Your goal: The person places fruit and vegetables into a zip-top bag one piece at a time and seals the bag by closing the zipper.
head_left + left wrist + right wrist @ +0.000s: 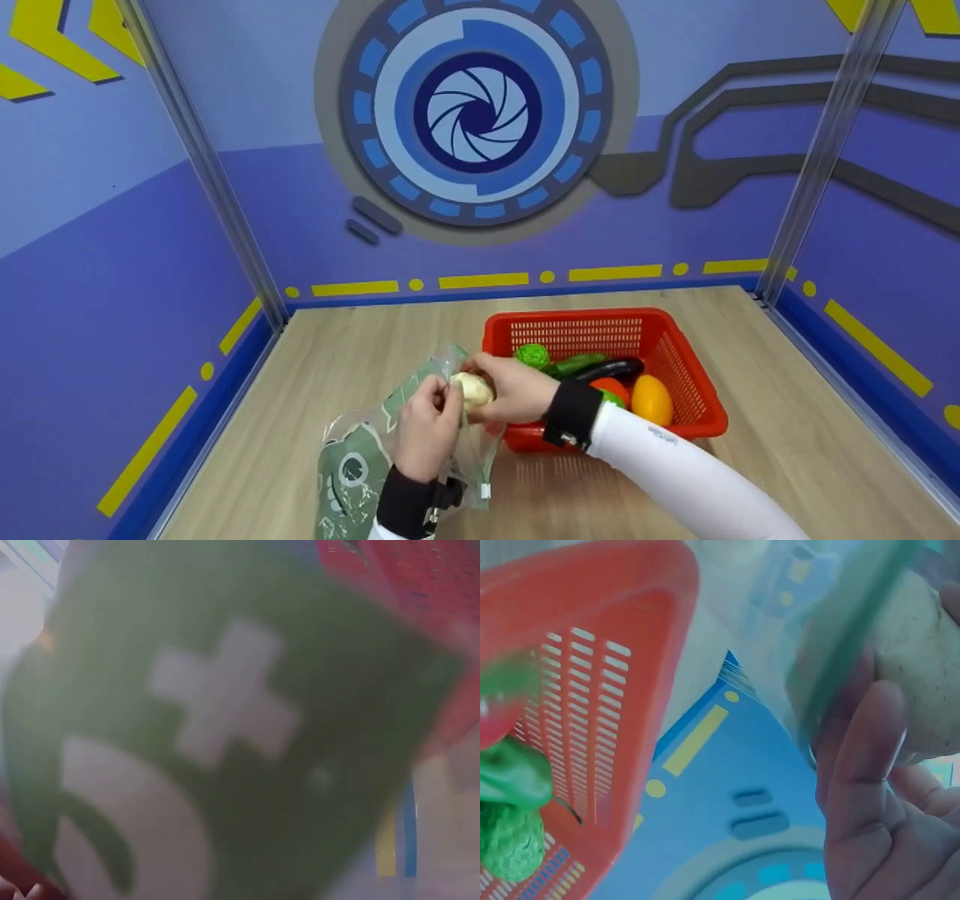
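Note:
A pale, speckled potato (475, 391) is gripped by my right hand (523, 388) at the mouth of a clear and green zip bag (352, 480). Thumb and fingers of my left hand (426, 431) pinch the bag's edge close beside the potato. In the right wrist view, the bag's green edge strip (859, 630) crosses in front of part of the potato (922, 682), and curled fingers (866, 742) support it. The bag's green printed panel (225, 690) fills most of the left wrist view and hides nearly all of the left hand.
Right of the bag stands a red perforated basket (585, 315). Inside lie a bumpy green vegetable (532, 355), a cucumber (577, 365), an eggplant (621, 368), a yellow-orange mango (652, 401) and a green pepper (514, 772). Patterned walls enclose the wooden table (360, 345).

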`<move>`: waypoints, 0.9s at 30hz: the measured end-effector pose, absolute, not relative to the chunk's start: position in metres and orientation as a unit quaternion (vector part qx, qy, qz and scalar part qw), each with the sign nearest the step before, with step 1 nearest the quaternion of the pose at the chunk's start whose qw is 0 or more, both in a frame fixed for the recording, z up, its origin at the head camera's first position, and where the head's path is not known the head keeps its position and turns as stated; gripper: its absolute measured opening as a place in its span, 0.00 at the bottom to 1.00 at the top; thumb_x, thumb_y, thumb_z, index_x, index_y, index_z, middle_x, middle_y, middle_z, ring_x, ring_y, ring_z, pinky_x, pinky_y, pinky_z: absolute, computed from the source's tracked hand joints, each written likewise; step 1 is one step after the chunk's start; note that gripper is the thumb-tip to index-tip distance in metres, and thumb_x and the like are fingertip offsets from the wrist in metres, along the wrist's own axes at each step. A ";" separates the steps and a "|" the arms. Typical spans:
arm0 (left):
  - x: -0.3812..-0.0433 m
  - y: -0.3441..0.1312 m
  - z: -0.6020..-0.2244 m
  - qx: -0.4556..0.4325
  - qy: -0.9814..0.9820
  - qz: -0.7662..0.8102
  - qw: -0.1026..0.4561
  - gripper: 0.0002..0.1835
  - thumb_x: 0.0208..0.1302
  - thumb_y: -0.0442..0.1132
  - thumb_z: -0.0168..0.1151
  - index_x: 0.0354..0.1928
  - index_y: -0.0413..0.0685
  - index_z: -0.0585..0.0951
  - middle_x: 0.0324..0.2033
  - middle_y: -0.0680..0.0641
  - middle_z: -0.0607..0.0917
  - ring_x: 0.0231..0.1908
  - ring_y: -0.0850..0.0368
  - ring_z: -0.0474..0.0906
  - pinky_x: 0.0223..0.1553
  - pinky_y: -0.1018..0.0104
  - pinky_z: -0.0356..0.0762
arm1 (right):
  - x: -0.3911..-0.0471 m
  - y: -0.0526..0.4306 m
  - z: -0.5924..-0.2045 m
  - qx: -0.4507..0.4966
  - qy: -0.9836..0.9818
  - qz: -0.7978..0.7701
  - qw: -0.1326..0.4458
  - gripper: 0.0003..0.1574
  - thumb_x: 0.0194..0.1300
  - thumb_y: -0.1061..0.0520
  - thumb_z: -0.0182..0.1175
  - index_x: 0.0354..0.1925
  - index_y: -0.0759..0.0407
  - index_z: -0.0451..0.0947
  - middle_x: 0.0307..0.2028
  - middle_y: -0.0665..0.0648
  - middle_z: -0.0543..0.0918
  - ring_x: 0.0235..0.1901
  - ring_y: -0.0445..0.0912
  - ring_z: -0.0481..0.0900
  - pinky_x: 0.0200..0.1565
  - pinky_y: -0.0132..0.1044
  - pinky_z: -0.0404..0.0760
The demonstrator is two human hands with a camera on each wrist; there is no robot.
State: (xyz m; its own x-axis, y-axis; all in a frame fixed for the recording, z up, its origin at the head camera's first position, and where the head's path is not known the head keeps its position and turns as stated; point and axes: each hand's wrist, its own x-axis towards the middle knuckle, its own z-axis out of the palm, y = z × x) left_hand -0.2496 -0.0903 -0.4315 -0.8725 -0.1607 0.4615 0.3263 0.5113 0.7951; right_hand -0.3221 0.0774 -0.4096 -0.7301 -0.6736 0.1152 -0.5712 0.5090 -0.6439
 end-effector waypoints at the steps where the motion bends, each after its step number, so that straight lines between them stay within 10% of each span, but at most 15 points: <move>1: -0.249 -0.090 -0.431 -0.050 -0.834 -0.492 0.247 0.14 0.70 0.36 0.61 0.25 0.47 0.71 0.19 0.57 0.66 0.20 0.67 0.63 0.22 0.73 0.60 | -0.322 0.073 -0.412 -0.360 0.869 -0.331 0.076 0.32 0.61 0.51 0.74 0.59 0.54 0.72 0.47 0.54 0.84 0.38 0.41 0.79 0.41 0.30 0.82; 13: -0.249 -0.086 -0.432 -0.081 -0.812 -0.516 0.262 0.16 0.71 0.35 0.61 0.25 0.46 0.70 0.18 0.57 0.63 0.19 0.69 0.61 0.23 0.75 0.59 | -0.317 0.044 -0.432 -0.445 0.855 -0.263 0.050 0.15 0.55 0.79 0.50 0.35 0.65 0.75 0.28 0.49 0.68 0.28 0.41 0.63 0.34 0.27 0.64; 27: -0.249 -0.088 -0.433 -0.077 -0.804 -0.529 0.261 0.14 0.72 0.34 0.60 0.27 0.46 0.71 0.18 0.56 0.66 0.17 0.69 0.64 0.21 0.74 0.64 | -0.312 0.056 -0.428 -0.377 0.835 -0.385 0.115 0.23 0.69 0.70 0.56 0.61 0.64 0.77 0.58 0.62 0.84 0.57 0.53 0.84 0.61 0.45 0.81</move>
State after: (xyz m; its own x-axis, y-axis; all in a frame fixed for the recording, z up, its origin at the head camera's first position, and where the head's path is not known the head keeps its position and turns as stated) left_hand -0.2490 -0.0884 -0.4334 -0.8524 -0.1517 0.5005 0.3993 0.4293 0.8101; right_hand -0.3117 0.0556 -0.4276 -0.6892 -0.7178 0.0987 -0.5412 0.4194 -0.7289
